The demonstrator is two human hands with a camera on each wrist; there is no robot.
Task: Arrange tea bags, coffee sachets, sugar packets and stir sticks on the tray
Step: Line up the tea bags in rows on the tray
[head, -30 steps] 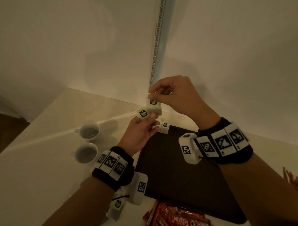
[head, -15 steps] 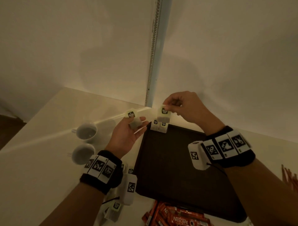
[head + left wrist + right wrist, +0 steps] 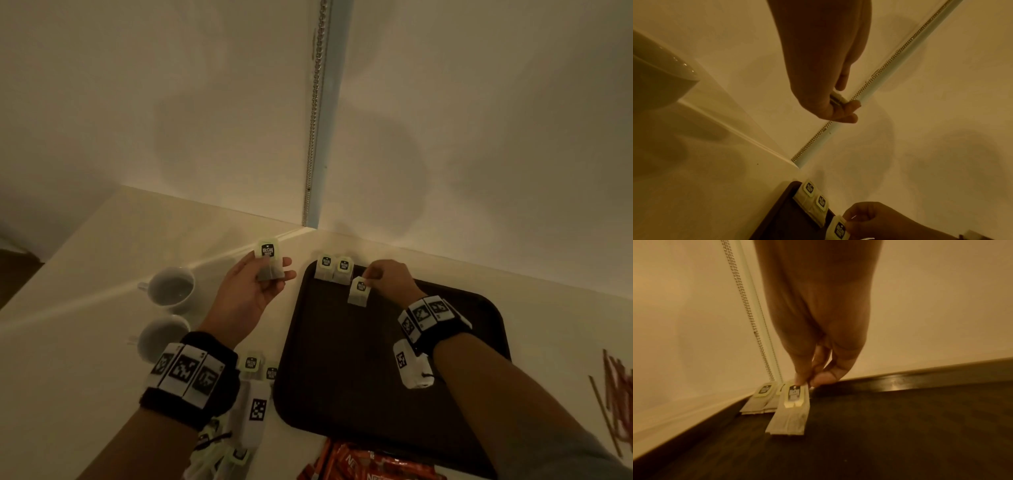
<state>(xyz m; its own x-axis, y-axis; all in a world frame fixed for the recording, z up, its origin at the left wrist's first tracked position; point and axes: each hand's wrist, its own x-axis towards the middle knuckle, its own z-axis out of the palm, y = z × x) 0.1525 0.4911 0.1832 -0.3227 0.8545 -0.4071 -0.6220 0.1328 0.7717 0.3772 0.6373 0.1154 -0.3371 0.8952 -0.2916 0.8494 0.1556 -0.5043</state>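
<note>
A dark brown tray (image 3: 383, 383) lies on the pale counter. Two tea bags (image 3: 334, 269) lean side by side at its far left corner. My right hand (image 3: 368, 279) pinches the top of a third tea bag (image 3: 358, 292) just right of them, its lower end touching the tray floor (image 3: 900, 426), as the right wrist view shows with the bag (image 3: 791, 408) hanging from the fingertips. My left hand (image 3: 267, 274) hovers left of the tray over the counter, gripping another tea bag (image 3: 269, 260) upright.
Two white cups (image 3: 173, 286) stand left of the tray. More tea bags (image 3: 260, 368) lie by my left wrist. Red coffee sachets (image 3: 370, 462) sit at the near edge, stir sticks (image 3: 613, 394) at the far right. The wall corner with a bead chain (image 3: 313, 113) rises behind.
My right hand has lowered its tea bag from mid-air onto the tray beside the two bags. The left hand has drawn away to the left with its own tea bag.
</note>
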